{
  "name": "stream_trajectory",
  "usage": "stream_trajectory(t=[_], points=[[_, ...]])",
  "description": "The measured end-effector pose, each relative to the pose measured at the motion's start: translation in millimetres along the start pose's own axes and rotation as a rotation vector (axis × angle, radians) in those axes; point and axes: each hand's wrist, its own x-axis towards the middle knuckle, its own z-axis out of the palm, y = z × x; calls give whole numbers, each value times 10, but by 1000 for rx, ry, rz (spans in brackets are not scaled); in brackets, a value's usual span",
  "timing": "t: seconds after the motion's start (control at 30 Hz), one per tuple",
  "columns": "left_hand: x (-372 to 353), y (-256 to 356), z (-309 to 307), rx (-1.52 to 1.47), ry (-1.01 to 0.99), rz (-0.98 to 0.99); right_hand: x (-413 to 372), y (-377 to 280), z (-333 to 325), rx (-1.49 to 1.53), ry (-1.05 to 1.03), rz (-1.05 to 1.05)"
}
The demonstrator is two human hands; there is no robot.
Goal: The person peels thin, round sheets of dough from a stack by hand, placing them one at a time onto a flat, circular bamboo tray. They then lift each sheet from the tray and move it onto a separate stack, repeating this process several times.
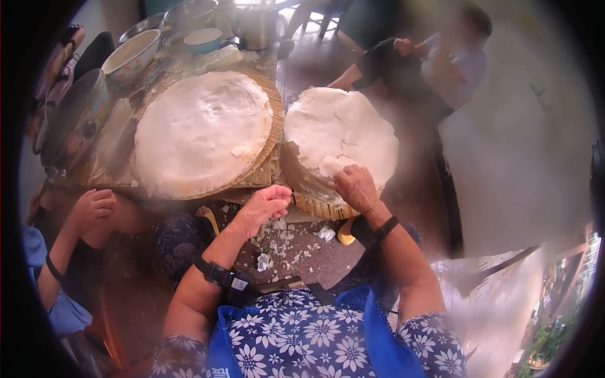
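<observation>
A pale, round dough-like slab (337,123) lies on a woven round tray (321,208), its near left part uncovered and brownish. My right hand (358,188) is closed at the slab's near edge, fingers curled on a pale flap. Left of that tray, my left hand (268,205) has its thumb and fingers pinched together; what they hold, if anything, is too small to name. A larger pale round slab (203,132) covers another woven tray (275,120) on the table, up and left of my left hand.
Bowls (131,55) and a metal pot (255,28) stand at the table's back left. Another person's hand (94,208) is at the left. A seated person (450,66) is at the upper right. Pale scraps (287,246) litter the floor.
</observation>
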Motion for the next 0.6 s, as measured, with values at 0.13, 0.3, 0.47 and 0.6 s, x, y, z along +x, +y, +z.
stream_trajectory(t=[0.13,0.3,0.47,0.6], points=[[-93,42,-7,-24,-12,22,47,43,4,50,-45,108],[-225,100,-9,-86,-9,37,36,76,-14,138,39,239],[-386,303,-43,-219,9,86,55,77,-18,70,2,250],[-652,614,-255,-318,132,266,161,46,-96,172,99,317]])
